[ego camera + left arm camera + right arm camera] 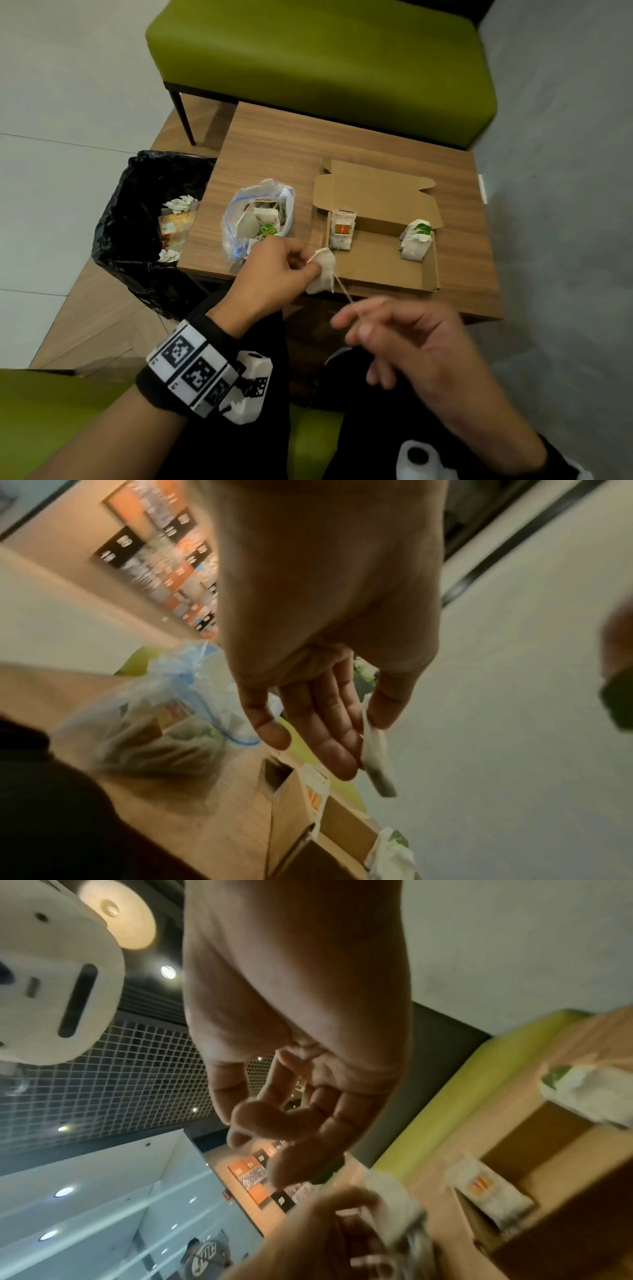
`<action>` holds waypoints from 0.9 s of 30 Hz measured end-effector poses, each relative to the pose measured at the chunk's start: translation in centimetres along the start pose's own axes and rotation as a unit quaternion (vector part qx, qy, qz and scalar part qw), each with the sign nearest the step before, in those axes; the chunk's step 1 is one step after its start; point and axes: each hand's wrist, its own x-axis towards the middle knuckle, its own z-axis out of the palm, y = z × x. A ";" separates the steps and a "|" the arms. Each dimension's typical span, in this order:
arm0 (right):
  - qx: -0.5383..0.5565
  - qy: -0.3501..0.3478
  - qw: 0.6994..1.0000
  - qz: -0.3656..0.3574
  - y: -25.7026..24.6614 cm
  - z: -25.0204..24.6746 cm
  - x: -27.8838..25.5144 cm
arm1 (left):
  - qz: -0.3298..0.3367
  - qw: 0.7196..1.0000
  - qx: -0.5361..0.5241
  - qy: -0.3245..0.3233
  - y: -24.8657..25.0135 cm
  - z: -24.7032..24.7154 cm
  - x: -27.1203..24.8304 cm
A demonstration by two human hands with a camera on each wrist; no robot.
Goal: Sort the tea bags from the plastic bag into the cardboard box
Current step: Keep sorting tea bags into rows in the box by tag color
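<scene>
**String taut between two hands, tea bag just short of the box**

Tea bag (322,274) hangs from the left hand (270,270) at the table's (274,144) near edge, just beside the near-left corner of the cardboard box (376,205). Its long axis runs roughly up and down, the pouch drooping below the fingertips. The left thumb and forefinger pinch its upper end; in the left wrist view the other fingers lie fairly straight alongside.

From the bag a thin string (342,289) slants down and toward the person to the right hand (411,339), which floats off the table edge, palm turned inward. Its thumb and forefinger appear to nip the string's end, though blur makes that hard to confirm; the remaining fingers are loosely curled and hold nothing else.

The box lies to the right of and beyond the bag, so the left hand is the nearer one for the drop. Inside it, one stack of bags (340,229) sits at the left, a green-tagged stack (416,240) at the right. The plastic bag (257,219) lies left of the box with several bags still in it, so the sorting looks early. Which stack this bag belongs to cannot be told, as its tag is not visible.
</scene>
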 end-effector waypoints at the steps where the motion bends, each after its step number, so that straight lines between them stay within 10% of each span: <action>1: 0.005 -0.026 0.999 0.026 0.7 0.5 -0.2 | -0.022 0.998 -0.051 0.002 0.0 -0.1 0.0; 17: -0.190 -0.050 0.966 0.170 8.1 0.1 0.6 | -0.084 0.922 -0.375 -0.041 1.7 -2.1 -1.4; 27: -0.290 0.004 0.947 0.139 7.9 -1.1 2.5 | -0.033 0.961 -0.274 -0.017 2.3 -1.1 -2.8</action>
